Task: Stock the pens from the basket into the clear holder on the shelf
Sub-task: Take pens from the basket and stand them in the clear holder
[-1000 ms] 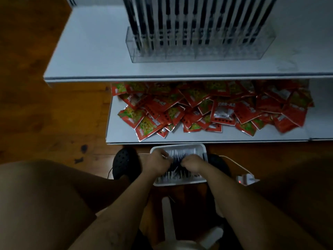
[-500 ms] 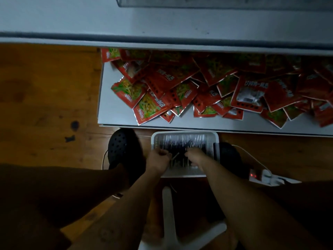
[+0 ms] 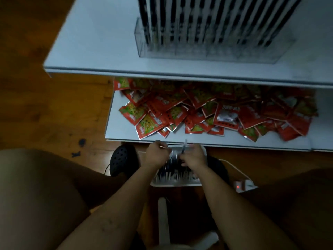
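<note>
Both hands work over a white plastic basket (image 3: 177,184) at 6 o'clock, set on the dark wooden floor (image 3: 45,105) between bare knees, its far rim just short of the lower white shelf (image 3: 117,129). The right hand (image 3: 193,157) has its grip clenched on a slim dark pen (image 3: 184,147), whose pale end points toward 12 o'clock past the knuckles. The left hand (image 3: 156,156) is curled at the basket's 10 o'clock corner; whether its grip holds anything cannot be told. Loose pens (image 3: 173,175), black and white, lie packed in the basket under the wrists. At 12 o'clock the clear rectangular holder (image 3: 198,53) stands on the upper white shelf (image 3: 99,42), well back from the front edge, filled with upright striped pens (image 3: 216,18); a broad run of smooth board shows at its 9 o'clock side. Glossy red snack sachets (image 3: 198,112) are heaped across the lower shelf, leaving a narrow strip along its lip. A black perforated shoe (image 3: 122,159) sits at the basket's 9 o'clock, a white plug block with a red light (image 3: 243,185) at its 3 o'clock.
</note>
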Available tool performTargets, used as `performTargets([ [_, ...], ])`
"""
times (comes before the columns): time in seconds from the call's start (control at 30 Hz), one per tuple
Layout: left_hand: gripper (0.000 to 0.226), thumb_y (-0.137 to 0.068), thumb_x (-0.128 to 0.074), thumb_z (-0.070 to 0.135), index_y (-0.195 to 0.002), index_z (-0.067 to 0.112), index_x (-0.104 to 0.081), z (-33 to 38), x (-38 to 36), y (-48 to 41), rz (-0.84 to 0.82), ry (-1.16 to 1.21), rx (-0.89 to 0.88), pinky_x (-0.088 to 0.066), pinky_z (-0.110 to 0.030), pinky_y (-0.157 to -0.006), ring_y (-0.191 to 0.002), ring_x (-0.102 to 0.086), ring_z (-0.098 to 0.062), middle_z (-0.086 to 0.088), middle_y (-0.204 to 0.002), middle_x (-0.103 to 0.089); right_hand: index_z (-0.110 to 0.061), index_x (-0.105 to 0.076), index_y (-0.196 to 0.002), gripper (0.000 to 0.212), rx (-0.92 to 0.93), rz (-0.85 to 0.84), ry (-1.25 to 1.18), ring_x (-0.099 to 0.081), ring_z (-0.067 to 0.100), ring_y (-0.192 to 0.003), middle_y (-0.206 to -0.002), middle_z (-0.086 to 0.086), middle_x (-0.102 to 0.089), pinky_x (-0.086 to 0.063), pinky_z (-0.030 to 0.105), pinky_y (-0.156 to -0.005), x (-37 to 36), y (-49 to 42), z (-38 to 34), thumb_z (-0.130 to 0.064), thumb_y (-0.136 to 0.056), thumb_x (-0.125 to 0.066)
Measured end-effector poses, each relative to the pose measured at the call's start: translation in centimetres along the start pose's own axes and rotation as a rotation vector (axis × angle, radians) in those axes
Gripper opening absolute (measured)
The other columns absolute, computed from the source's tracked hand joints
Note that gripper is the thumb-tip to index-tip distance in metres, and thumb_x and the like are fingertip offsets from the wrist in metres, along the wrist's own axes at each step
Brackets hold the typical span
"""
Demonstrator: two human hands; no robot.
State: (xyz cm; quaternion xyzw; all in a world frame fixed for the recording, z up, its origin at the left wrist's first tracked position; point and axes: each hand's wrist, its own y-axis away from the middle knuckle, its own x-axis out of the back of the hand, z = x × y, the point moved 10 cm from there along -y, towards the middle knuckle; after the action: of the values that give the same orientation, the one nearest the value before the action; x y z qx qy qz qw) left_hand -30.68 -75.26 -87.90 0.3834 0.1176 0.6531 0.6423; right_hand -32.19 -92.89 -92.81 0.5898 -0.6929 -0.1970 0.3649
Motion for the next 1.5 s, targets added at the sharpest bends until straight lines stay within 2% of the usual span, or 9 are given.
performTargets([
  [0.13,0.009,-0.086,-0.066,0.022,-0.089,0.016,-0.06,6.5,2.6,3.2,0.016,-0.079,-0.188,-0.041,-0.021,-0.057,-0.064,-0.055,-0.012,0.002,-0.075,-0.062,-0.039,-0.032,-0.141,0.087,0.331,-0.052,0.081,-0.066,0.022,-0.076,-0.097,0.008,-0.062,-0.054,0.026,-0.053,1.1,4.2,-8.0,0.004,-0.078,-0.072],
  [0.3,0.011,-0.084,-0.068,0.021,-0.088,0.017,-0.058,13.8,6.6,7.8,0.081,-0.132,-0.372,-0.043,-0.025,-0.062,-0.068,-0.057,-0.013,0.002,-0.078,-0.062,-0.04,-0.046,-0.132,0.067,0.659,-0.003,0.104,-0.066,0.025,-0.082,-0.096,0.005,-0.063,-0.058,0.048,-0.071,2.6,10.7,-16.9,-0.005,-0.082,-0.072],
  [0.57,0.01,-0.085,-0.069,0.025,-0.091,0.02,-0.064,20.4,13.8,12.6,0.228,-0.09,-0.53,-0.05,-0.029,-0.072,-0.084,-0.064,-0.018,0.003,-0.085,-0.067,-0.053,-0.049,-0.123,0.061,1.025,0.199,0.006,-0.065,0.013,-0.082,-0.087,-0.011,-0.061,-0.059,0.045,-0.076,6.3,19.7,-26.7,-0.008,-0.086,-0.069],
  [0.67,0.015,-0.085,-0.068,0.029,-0.097,0.022,-0.062,21.8,15.3,13.0,0.238,0.019,-0.561,-0.057,-0.039,-0.073,-0.081,-0.067,-0.021,-0.001,-0.09,-0.069,-0.035,-0.052,-0.13,0.054,1.125,0.302,-0.029,-0.064,0.008,-0.083,-0.091,-0.015,-0.059,-0.059,0.035,-0.08,8.3,22.3,-31.6,-0.011,-0.086,-0.069],
  [0.77,0.022,-0.087,-0.066,0.028,-0.107,0.019,-0.06,23.2,16.3,12.8,0.288,0.061,-0.588,-0.053,-0.033,-0.067,-0.081,-0.062,-0.015,0.002,-0.094,-0.063,-0.027,-0.053,-0.129,0.046,1.234,0.395,-0.06,-0.062,0.002,-0.083,-0.09,-0.016,-0.058,-0.056,0.022,-0.079,9.7,24.3,-36.3,-0.012,-0.087,-0.069],
  [0.9,0.034,-0.088,-0.066,0.03,-0.117,0.015,-0.056,24.5,17.1,10.6,0.327,0.06,-0.568,-0.055,-0.041,-0.081,-0.092,-0.06,-0.022,-0.002,-0.107,-0.061,-0.027,-0.053,-0.127,0.043,1.284,0.375,-0.042,-0.063,0.003,-0.08,-0.088,-0.013,-0.06,-0.052,0.014,-0.073,8.9,23.5,-40.7,-0.008,-0.089,-0.064],
  [1.13,0.048,-0.087,-0.065,0.04,-0.125,0.014,-0.05,27.5,18.4,6.0,0.362,0.017,-0.527,-0.048,-0.036,-0.088,-0.104,-0.056,-0.023,-0.004,-0.114,-0.058,-0.027,-0.053,-0.126,0.041,1.299,0.404,0.065,-0.062,0.005,-0.077,-0.091,-0.004,-0.062,-0.05,0.01,-0.069,7.4,19.7,-42.7,-0.009,-0.091,-0.062],
  [1.3,0.051,-0.086,-0.067,0.04,-0.127,0.015,-0.049,28.1,17.3,3.5,0.304,-0.046,-0.479,-0.047,-0.035,-0.088,-0.109,-0.055,-0.024,-0.005,-0.121,-0.058,-0.018,-0.063,-0.122,0.035,1.377,0.455,0.256,-0.056,0.002,-0.082,-0.099,0.0,-0.064,-0.05,0.016,-0.076,5.8,18.4,-40.9,-0.005,-0.089,-0.06],
  [1.5,0.049,-0.086,-0.067,0.036,-0.127,0.014,-0.05,28.6,17.3,3.1,0.306,-0.064,-0.479,-0.045,-0.033,-0.085,-0.11,-0.055,-0.024,-0.006,-0.124,-0.057,-0.04,-0.041,-0.142,0.058,1.277,0.355,0.428,-0.057,0.009,-0.076,-0.093,-0.006,-0.06,-0.05,0.024,-0.074,5.0,17.3,-39.9,-0.009,-0.094,-0.053],
])
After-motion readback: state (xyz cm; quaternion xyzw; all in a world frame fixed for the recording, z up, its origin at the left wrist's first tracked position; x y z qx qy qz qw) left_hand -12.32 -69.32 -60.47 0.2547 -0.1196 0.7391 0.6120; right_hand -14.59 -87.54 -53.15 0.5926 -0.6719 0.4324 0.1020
